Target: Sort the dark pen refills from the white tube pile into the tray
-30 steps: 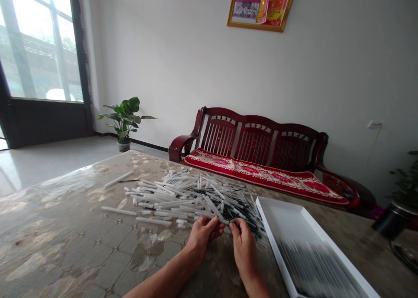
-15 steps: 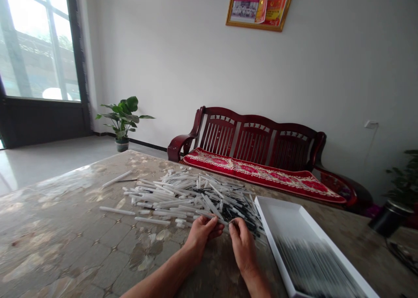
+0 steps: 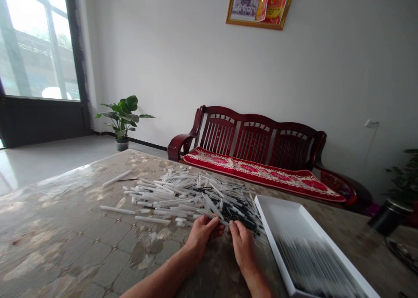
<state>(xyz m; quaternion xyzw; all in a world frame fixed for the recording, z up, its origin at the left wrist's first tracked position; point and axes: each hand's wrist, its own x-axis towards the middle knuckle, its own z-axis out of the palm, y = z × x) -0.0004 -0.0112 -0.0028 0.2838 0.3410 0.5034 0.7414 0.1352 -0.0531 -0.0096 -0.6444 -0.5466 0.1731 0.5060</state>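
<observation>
My left hand [image 3: 203, 236] is closed in a pinch on a slim whitish pen [image 3: 224, 222] near the front of a pile. The thumb and fingers of my right hand [image 3: 243, 243] close on the other end of that pen, which lies across the gap between the hands. Just beyond them spreads a loose heap of white pens [image 3: 173, 193], with black pen parts [image 3: 240, 215] mixed in on its right side. To the right, a white open box [image 3: 282, 213] holds a row of pens [image 3: 318, 263] in its near half.
The heap and box rest on a patterned table [image 3: 75, 241]. A few single pens [image 3: 116, 210] lie left of the heap. Behind stands a dark red wooden bench [image 3: 251, 137] with a red patterned cover. A black pot [image 3: 388, 217] with a plant is at the right.
My right hand has dipped slightly, and its fingertips have shifted a little on the pen. My left hand stays nearly in place. The heap and box look the same.
</observation>
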